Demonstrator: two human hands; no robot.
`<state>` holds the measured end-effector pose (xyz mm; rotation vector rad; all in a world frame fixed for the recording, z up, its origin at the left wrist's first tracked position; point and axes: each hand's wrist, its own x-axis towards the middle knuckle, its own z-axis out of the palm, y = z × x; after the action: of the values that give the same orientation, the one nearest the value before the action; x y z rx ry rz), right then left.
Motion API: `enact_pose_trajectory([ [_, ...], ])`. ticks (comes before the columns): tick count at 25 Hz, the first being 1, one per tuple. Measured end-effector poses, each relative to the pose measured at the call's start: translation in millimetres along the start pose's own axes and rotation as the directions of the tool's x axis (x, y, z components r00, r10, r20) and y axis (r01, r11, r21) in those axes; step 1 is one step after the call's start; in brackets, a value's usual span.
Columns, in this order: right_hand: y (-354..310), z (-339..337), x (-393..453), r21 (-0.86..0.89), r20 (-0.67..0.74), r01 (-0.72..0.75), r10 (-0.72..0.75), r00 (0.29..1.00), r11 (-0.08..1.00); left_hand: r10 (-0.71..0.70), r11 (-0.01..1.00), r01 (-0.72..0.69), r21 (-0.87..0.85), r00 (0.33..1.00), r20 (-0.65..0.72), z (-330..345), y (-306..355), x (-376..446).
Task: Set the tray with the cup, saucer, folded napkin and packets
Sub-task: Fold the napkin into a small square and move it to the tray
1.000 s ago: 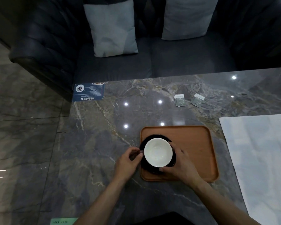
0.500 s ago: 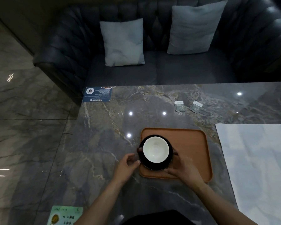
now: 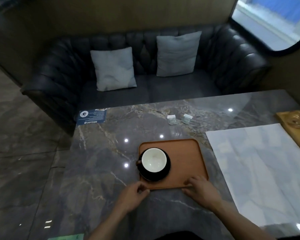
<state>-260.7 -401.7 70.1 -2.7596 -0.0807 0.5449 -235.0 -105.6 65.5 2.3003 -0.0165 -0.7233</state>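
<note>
Our left hand point(image 3: 132, 194) and right hand point(image 3: 200, 187) pinch the tray's point(image 3: 185, 156) near rim; cup point(image 3: 154, 161) sits on saucer point(image 3: 166, 174) there, packets point(image 3: 179, 119) well apart on the worktop point(image 3: 102, 161).

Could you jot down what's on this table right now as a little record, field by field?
tray: orange-brown, on the marble table
cup: white inside, empty, on the saucer
saucer: black, at the tray's left side
packets: two, on the table beyond the tray
napkin: white, spread flat, right of the tray
left hand: at the tray's near edge
right hand: at the tray's near edge
</note>
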Motion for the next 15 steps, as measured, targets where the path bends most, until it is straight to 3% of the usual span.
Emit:
enact_pose_trajectory([
  [6,15,-4,-62,0.003,-0.061,-0.127,0.127,0.990,0.992,0.288,0.914,-0.328,0.238,0.939,0.185,12,41,1],
  [9,27,-6,-95,0.008,-0.116,-0.202,0.202,0.973,0.979,0.343,0.832,-0.443,0.333,0.884,0.318,25,69,3],
  [15,65,-13,-145,-0.039,-0.154,-0.316,0.307,0.939,0.948,0.433,0.649,-0.611,0.453,0.787,0.440,56,111,9],
])
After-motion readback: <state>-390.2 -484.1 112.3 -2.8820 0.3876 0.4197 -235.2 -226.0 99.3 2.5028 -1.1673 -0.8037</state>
